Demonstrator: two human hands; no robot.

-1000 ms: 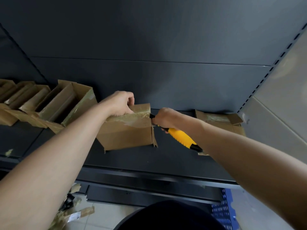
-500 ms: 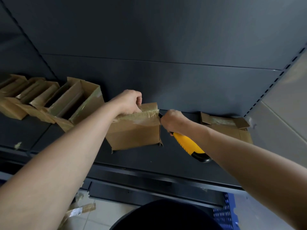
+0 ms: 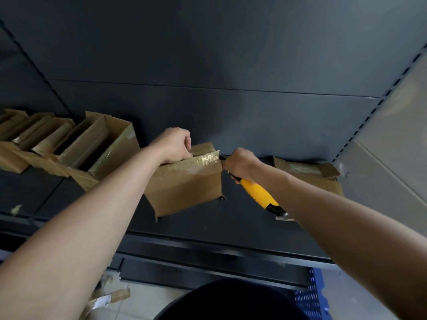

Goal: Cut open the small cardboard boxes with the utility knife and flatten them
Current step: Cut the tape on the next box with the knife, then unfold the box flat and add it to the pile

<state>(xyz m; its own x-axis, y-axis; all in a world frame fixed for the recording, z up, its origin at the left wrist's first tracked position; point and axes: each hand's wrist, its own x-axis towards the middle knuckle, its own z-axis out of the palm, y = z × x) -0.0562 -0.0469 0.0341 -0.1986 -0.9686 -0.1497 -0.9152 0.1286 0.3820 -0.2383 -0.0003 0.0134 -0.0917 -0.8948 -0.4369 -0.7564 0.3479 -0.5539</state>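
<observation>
On the dark shelf point(image 3: 231, 227) stands the small cardboard box point(image 3: 184, 190). The left hand point(image 3: 173, 146) grips its taped top flap. The right hand point(image 3: 240, 163) clenches the yellow utility knife point(image 3: 261, 195), tip at the box's upper right corner. Cutting seems underway; next the blade must follow that seam, clear of the left hand. Farther back sit opened boxes point(image 3: 99, 148) at left and flattened cardboard point(image 3: 305, 172) at right.

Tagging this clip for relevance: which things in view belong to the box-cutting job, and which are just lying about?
In the job: taped cardboard box, yellow utility knife, left hand, right hand, open boxes at left, flattened cardboard at right.
Lying about: tape scraps on the floor, blue crate, tape scrap on the shelf.
</observation>
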